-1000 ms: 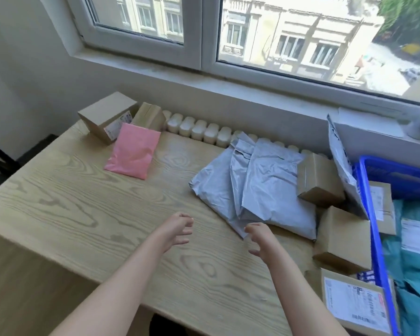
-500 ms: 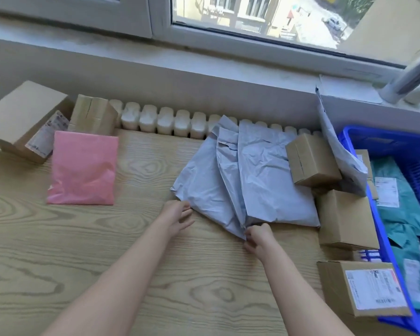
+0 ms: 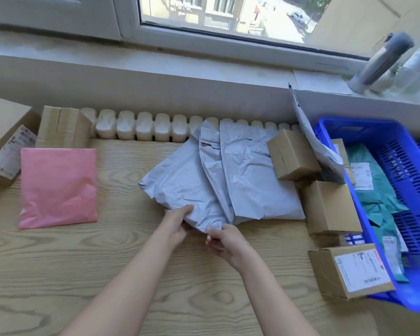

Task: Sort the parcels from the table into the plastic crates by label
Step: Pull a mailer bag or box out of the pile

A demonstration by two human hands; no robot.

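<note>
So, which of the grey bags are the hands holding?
The leftmost grey bag: the left hand and right hand grip its near corner. The others lie untouched to its right.

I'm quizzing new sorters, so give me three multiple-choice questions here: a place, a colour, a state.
1. Where is the pink bag? A on the table, left; B on the windowsill; C on a box.
2. What colour is the crate? A red; B blue; C green.
3. What do the left hand and right hand do? A grip a grey bag; B lie flat; C lift a box.
Answers: 1 A, it lies left on the wood; 2 B, its mesh is blue; 3 A, both hold its near edge.
</note>
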